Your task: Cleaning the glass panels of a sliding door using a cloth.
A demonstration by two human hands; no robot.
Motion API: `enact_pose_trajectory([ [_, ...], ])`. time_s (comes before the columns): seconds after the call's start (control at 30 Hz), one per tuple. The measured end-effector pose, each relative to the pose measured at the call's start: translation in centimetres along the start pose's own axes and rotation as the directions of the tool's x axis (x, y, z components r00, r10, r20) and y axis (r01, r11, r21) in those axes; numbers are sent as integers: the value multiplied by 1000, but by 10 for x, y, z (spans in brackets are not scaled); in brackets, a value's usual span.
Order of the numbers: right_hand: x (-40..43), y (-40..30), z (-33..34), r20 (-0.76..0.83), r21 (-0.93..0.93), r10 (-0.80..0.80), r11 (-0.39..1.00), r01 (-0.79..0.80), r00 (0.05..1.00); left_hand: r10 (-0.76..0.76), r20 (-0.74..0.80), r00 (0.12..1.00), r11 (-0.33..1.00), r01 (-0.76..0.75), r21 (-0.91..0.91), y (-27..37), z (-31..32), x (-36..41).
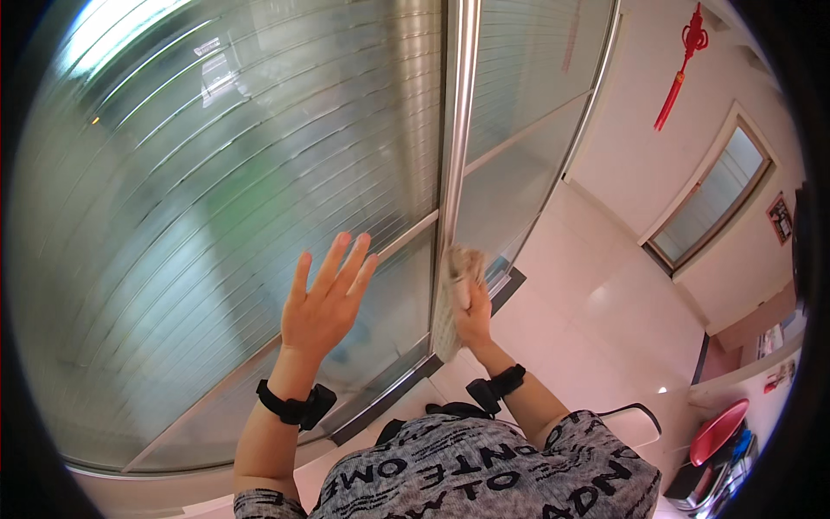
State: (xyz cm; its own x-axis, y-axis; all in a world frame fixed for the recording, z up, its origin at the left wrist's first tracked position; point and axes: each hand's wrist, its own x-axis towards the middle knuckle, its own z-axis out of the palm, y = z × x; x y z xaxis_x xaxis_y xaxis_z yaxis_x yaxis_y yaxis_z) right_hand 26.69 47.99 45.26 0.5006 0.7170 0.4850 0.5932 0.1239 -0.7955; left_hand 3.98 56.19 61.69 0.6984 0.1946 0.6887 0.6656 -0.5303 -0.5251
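Note:
A framed sliding door of ribbed, frosted glass [259, 194] fills the left and middle of the view. My left hand [324, 311] is raised flat in front of its lower pane, fingers spread and holding nothing; whether it touches the glass I cannot tell. At the upright metal door frame [459, 117], my right hand [473, 311] grips a pale, crumpled cloth [446, 324], part of which hangs down beside the frame's lower part. A black strap with a small box is on each wrist.
A pale tiled floor [583, 311] stretches to the right. Beyond it are a wall with a red knotted tassel [673, 84] and a framed door [713, 194]. A red basin [720, 431] stands among other items at lower right. The door's dark floor track [389, 402] runs below.

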Motion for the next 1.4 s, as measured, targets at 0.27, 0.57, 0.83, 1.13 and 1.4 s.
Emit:
enact_pose_trajectory([
  [0.27, 88, -50, 1, -215, 10, -282, 957, 291, 935, 12, -30, 999, 999, -11, 43, 1, -7, 15],
  [0.57, 10, 20, 1, 127, -111, 108, 989, -94, 986, 27, -3, 1000, 998, -27, 61, 0, -6, 11],
  [0.83, 76, -80, 9, -206, 82, -271, 953, 293, 940, 20, -6, 1000, 998, -20, 58, 3, -10, 17],
  [1.13, -5, -52, 34, 254, 136, -160, 982, 128, 954, 7, -20, 1000, 999, -7, 41, 0, -8, 13],
  [1.4, 56, -82, 23, -95, 213, -200, 953, 216, 975, 20, -6, 1000, 998, -19, 56, 0, -8, 14],
])
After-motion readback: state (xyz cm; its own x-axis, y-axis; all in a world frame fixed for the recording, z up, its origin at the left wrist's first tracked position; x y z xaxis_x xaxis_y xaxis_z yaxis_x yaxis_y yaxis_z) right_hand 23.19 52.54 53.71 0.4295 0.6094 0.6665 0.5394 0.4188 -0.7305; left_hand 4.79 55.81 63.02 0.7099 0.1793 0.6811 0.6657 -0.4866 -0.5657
